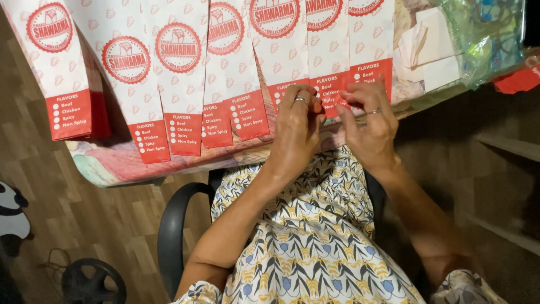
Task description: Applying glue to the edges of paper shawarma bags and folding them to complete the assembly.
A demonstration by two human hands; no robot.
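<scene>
The white-and-red paper sleeve (pixel 329 84) is lying at the table edge (pixel 112 174), last-but-one in an overlapping row of sleeves (pixel 180 79); left hand (pixel 295 132) and right hand (pixel 368 126) are pinching its bottom flap; pressing evenly would probably be keeping the fold straight.

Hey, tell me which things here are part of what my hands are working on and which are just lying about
In hand:
left hand and right hand, both at the red end of a paper sleeve bag
row of matching paper bags on the table edge

Lying about:
folded white paper
green plastic wrap
office chair
</scene>
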